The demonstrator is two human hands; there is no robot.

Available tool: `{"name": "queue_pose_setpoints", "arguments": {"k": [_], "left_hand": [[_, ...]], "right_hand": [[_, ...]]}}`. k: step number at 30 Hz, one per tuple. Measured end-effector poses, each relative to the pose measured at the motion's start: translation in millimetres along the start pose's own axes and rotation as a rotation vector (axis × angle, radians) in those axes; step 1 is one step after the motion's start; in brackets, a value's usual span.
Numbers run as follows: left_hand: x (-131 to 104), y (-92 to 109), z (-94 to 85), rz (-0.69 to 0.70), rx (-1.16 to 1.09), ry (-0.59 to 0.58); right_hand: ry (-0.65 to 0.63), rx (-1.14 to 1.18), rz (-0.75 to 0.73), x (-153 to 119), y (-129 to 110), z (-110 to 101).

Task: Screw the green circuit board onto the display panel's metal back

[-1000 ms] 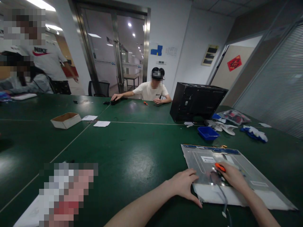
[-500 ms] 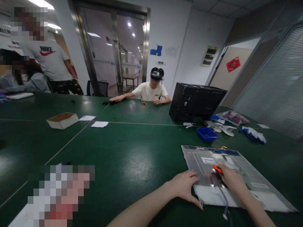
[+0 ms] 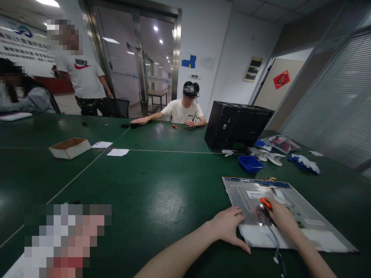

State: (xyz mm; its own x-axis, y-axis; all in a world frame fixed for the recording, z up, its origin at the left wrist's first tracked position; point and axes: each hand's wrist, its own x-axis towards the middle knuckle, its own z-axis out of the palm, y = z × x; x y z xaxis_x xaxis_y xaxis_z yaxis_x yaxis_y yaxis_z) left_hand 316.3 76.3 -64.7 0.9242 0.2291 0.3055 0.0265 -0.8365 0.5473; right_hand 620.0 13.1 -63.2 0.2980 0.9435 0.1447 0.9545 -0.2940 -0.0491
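Observation:
A flat display panel [image 3: 311, 222] lies metal back up on the table, with a narrow blue circuit board [image 3: 257, 182] along its far edge. My right hand [image 3: 279, 216] is closed round an orange-handled screwdriver [image 3: 265, 202], held over the middle of the panel; its tip is hidden. Beneath that hand, dark cables [image 3: 274, 237] run out over the panel's near edge. At the panel's left edge rests my left hand [image 3: 227, 226], fingers stretched and thumb spread apart towards the near corner, touching the edge.
Beyond the panel are a blue tray [image 3: 251, 164], gloves [image 3: 304, 163] and a black monitor housing [image 3: 237, 125]. A cardboard box [image 3: 70, 148] and papers [image 3: 118, 152] lie further left. A co-worker [image 3: 185, 112] sits opposite near another orange-handled screwdriver [image 3: 175, 126]; another person [image 3: 84, 77] stands behind.
The camera view has shifted slightly. Both my hands keep nearly the same places on the panel, and the screwdriver handle is tilted a little differently. The standing person has moved right.

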Motion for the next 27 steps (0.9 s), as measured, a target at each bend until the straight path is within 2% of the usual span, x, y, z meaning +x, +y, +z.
{"name": "queue_pose_setpoints", "arguments": {"k": [4,9,12,18,23,27], "left_hand": [[13.0,2.1,4.3,-0.006,0.025,-0.037],[17.8,7.1,11.0,-0.068,0.059,0.023],[19.5,10.0,15.1,-0.118,0.078,0.048],[24.4,12.0,20.6,-0.185,0.101,0.107],[26.2,10.7,23.0,-0.194,0.082,0.079],[29.2,8.8,24.1,-0.185,0.063,0.065]], "right_hand": [[0.060,0.036,-0.018,-6.4,14.6,-2.9],[0.148,0.116,-0.014,-27.7,63.5,-0.3],[0.106,0.153,-0.017,-39.2,84.5,4.0],[0.096,0.176,0.056,-41.1,88.9,5.6],[0.031,0.216,0.019,-35.2,91.1,0.6],[0.041,0.133,0.024,-27.9,89.8,3.6]]}}
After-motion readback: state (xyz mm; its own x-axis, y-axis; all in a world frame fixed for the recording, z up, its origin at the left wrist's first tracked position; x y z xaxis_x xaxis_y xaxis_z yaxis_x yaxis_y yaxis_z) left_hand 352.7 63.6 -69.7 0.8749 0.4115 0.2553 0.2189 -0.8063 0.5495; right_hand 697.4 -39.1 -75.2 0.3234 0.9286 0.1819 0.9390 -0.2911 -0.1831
